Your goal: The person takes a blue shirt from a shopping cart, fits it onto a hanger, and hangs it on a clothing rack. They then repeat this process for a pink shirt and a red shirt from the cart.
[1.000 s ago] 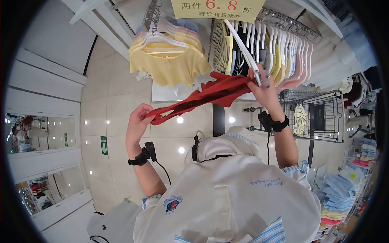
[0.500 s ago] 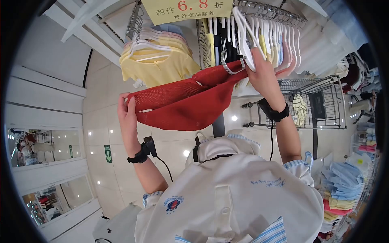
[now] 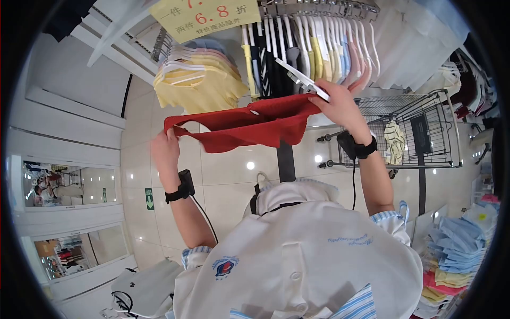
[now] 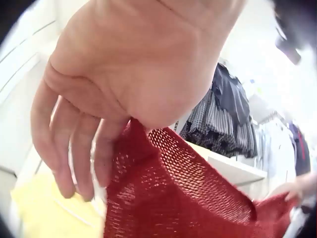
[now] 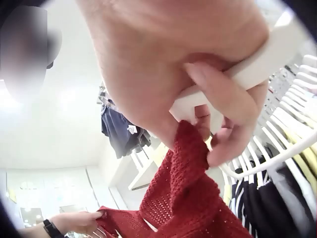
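Observation:
A red open-knit top (image 3: 249, 127) hangs stretched between both hands in front of the chest. My left hand (image 3: 166, 154) pinches one end of it between thumb and fingers; in the left wrist view the other fingers hang fairly straight beside the knit (image 4: 173, 193). The opposite end is pinched by my right hand (image 3: 340, 106). That same hand also grips a white hanger (image 3: 297, 77), which lies across the palm in the right wrist view, with the red fabric (image 5: 183, 173) coming out below the fingers.
Yellow tops (image 3: 204, 90) hang at the rack's left, under a yellow price sign (image 3: 207, 18). Several white hangers with clothes (image 3: 319, 48) fill the rail to their right. A wire shopping cart (image 3: 425, 133) holding a striped garment stands at the right. Folded clothes (image 3: 457, 244) are stacked at lower right.
The red top went from a twisted strip to spread open, then to a flatter, narrower band. The hanger in my right hand has swung down toward the left. The view has turned slightly right.

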